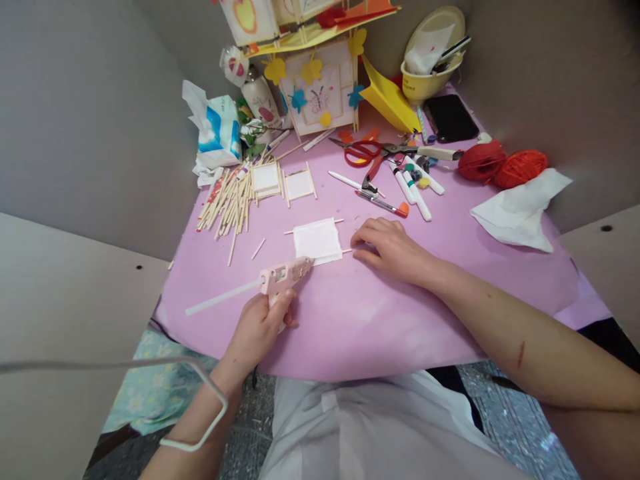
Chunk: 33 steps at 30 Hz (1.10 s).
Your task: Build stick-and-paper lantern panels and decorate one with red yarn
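Note:
My left hand [265, 327] is closed round the handle of a pale pink hot glue gun [283, 279], and a long translucent glue stick [220, 300] juts from its back. The gun's nozzle meets the lower edge of a small white paper sheet [317, 240] lying on the table. Two thin wooden sticks run along that sheet, one near the top edge and one near the bottom, with their ends poking out. Curled fingers of my right hand [383, 247] are at the right end of the lower stick [347, 251], the thumb against it.
Loose wooden sticks [227, 203] and small stick-framed panels [299, 185] lie at the back left. A decorated paper house [320, 87] rises behind them. Red scissors [363, 152], pens, markers [417, 200], red yarn balls [520, 168] and a crumpled tissue [523, 210] lie toward the right.

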Motion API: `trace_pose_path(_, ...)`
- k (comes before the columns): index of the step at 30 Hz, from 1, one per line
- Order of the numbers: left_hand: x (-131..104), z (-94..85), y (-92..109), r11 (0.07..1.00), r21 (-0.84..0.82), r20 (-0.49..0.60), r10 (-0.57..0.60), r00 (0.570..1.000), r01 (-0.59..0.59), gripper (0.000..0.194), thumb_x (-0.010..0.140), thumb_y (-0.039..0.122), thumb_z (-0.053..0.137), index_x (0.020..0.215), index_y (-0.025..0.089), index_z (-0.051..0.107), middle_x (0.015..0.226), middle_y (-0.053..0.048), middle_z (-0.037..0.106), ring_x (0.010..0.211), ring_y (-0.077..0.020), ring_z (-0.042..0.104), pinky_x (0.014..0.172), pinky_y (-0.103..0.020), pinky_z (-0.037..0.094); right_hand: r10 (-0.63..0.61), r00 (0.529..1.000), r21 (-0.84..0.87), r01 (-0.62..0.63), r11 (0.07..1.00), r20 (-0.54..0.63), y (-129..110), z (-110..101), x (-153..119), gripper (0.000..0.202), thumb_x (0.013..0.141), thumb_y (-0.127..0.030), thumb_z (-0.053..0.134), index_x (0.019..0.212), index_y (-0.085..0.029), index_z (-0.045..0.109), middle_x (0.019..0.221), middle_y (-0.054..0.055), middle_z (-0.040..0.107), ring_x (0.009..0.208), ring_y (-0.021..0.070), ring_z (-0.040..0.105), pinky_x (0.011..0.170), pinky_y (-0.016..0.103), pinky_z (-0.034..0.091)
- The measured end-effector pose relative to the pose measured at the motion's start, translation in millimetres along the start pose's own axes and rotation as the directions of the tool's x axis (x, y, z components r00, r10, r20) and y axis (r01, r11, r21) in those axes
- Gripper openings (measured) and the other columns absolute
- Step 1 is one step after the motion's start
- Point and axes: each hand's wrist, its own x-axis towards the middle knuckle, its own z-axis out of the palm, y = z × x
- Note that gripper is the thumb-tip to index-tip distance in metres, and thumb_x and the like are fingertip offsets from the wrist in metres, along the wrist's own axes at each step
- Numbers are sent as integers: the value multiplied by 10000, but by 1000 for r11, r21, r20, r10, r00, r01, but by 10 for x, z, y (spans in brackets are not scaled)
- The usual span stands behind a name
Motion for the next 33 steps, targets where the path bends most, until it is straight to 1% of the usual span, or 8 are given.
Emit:
trace_pose_path(4, -2, 0, 22, 1000, 2, 6, -7, 1000, 7, 585, 915, 571, 379, 536, 201, 628, 597, -34, 685, 652, -197, 629, 700, -280, 418, -49, 998, -22, 48, 999, -34, 16, 40, -3, 181, 906, -253, 589, 1061, -253, 682, 999, 61, 614, 997, 236, 529, 854, 379, 311)
trace_pose_path(7, -2, 0, 30, 1000, 8, 5, -1, 1000, 1, 581, 916, 560, 375, 534, 203, 629, 607, -37, 697, 661, -200, 629, 710, -282, 418, -101, 993, -53, 98, 994, -58, 38, 79, 0, 170, 925, -259, 580, 1010, -278, 726, 954, 50, 614, 938, 213, 529, 826, 371, 286)
trace_pose_path(12, 12, 6, 17, 1000, 18, -14, -8, 1000, 8, 585, 912, 570, 373, 522, 205, 609, 565, -32, 670, 641, -205, 634, 687, -286, 414, -163, 983, -63, 158, 985, -87, 60, 119, 13, 190, 949, -288, 560, 934, -280, 749, 896, 30, 633, 891, 183, 530, 809, 363, 256)
trace_pose_path(19, 62, 30, 44, 997, 72, -71, 34, 997, -29, 533, 924, 529, 391, 549, 208, 592, 574, -9, 669, 613, -189, 596, 658, -280, 390, -175, 980, -86, 167, 982, -93, 29, 115, 30, 181, 943, -271, 573, 902, -268, 750, 868, 18, 653, 884, 178, 532, 795, 361, 242)
trace_pose_path(23, 118, 49, 56, 995, 99, -140, 35, 990, -21, 517, 913, 527, 411, 557, 205, 603, 598, -21, 683, 634, -202, 597, 668, -290, 394, -173, 981, -98, 165, 982, -85, 17, 103, 31, 180, 939, -257, 578, 888, -260, 751, 862, 19, 659, 873, 179, 528, 793, 363, 241)
trace_pose_path(26, 171, 61, 63, 998, 65, -224, 40, 974, -26, 523, 910, 526, 419, 542, 204, 604, 581, -27, 673, 643, -202, 609, 686, -292, 410, -170, 982, -92, 162, 982, -81, 15, 98, 27, 178, 937, -248, 579, 887, -256, 750, 863, 19, 660, 874, 178, 531, 794, 363, 242)
trace_pose_path(30, 237, 38, 80, 993, -80, -386, 49, 921, -87, 441, 915, 492, 425, 661, 193, 627, 565, -7, 639, 619, -185, 621, 671, -276, 445, -162, 983, -67, 157, 985, -87, 9, 98, 21, 183, 941, -250, 571, 891, -256, 747, 863, 20, 652, 876, 177, 533, 797, 360, 246)
trace_pose_path(33, 301, -52, 50, 987, -94, -470, 71, 880, -130, 394, 908, 467, 441, 692, 188, 614, 630, -13, 657, 647, -175, 618, 675, -268, 455, -160, 983, -54, 156, 986, -84, 10, 100, 17, 183, 944, -254, 563, 915, -257, 744, 873, 24, 646, 876, 178, 535, 806, 360, 252)
